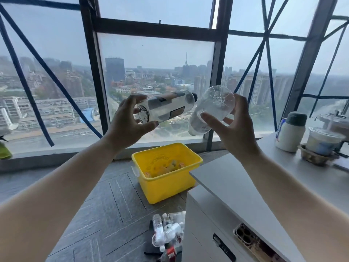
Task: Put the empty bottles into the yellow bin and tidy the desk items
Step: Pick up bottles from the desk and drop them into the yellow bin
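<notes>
My left hand (128, 120) grips a clear bottle with a black-and-white label (166, 107), held sideways with its dark cap pointing right. My right hand (238, 125) holds a clear, label-free plastic bottle (209, 110) with its ribbed base turned toward me. Both bottles are raised in front of the window, above the yellow bin (166, 178). The bin stands on the grey floor next to the desk corner and holds some small yellowish items.
A grey desk (236, 178) lies at the right with a white thermos (290, 132), a lidded cup in a cardboard carrier (321, 142) and a phone (251, 241) at its edge. A heap of several crushed bottles (168, 231) lies on the floor below.
</notes>
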`<state>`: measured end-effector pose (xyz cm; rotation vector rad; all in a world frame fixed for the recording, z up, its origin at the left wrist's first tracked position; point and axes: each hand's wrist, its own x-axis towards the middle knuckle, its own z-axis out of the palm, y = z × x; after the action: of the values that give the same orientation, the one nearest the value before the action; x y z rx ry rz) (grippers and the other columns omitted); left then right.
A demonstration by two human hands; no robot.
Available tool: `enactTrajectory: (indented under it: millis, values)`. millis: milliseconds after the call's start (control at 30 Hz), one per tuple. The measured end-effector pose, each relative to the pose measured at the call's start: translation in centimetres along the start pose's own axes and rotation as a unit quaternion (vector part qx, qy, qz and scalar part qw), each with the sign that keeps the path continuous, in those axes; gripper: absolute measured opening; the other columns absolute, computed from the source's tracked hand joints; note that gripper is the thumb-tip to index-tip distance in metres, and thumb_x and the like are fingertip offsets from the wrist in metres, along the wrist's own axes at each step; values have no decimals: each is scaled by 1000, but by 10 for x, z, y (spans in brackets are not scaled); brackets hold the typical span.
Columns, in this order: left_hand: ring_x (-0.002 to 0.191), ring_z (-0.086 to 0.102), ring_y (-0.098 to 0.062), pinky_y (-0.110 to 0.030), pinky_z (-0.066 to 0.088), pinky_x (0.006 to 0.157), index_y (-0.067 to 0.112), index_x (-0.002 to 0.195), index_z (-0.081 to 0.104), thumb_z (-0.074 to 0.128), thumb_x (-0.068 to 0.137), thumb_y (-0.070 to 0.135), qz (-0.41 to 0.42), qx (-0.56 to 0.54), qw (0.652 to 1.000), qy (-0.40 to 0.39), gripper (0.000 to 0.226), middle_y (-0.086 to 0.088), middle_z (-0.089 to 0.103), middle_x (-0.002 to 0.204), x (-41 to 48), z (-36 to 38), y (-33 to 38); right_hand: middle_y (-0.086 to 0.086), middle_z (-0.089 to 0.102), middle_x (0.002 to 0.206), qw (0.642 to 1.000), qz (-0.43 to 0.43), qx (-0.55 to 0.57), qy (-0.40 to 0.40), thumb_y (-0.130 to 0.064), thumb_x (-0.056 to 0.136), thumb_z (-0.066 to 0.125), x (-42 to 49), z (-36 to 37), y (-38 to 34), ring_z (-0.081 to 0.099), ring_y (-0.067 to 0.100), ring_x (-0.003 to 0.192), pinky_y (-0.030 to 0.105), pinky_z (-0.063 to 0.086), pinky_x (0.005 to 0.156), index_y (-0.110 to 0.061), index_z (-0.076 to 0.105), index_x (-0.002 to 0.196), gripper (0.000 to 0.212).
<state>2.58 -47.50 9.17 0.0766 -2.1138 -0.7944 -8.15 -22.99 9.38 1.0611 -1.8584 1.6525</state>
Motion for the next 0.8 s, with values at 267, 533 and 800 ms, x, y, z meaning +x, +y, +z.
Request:
enactTrajectory:
  millis: [267,533,800]
  values:
    - [119,51,-26,-40,56,85,17,130,43,81,71,22,-46,1,999,3,70,-11,43,136,52,46,-93,-6,47,122,999,21,13,41,-34,76,76,57,65,88,50,-8,104,16,51,86,-11,39,129,69]
    - [122,48,-22,-32,50,90,22,131,44,81,71,23,-54,18,998,-7,71,-5,44,136,95,68,-162,4,50,131,997,-3,-2,73,-46,70,76,105,117,145,54,14,117,29,55,89,-10,41,129,78]
    - [130,42,-26,-44,43,103,24,141,35,76,77,26,-62,40,997,-19,76,-4,37,146,171,109,-232,7,45,136,996,-13,-13,84,-47,74,73,180,169,224,49,21,124,41,52,94,-11,34,134,80]
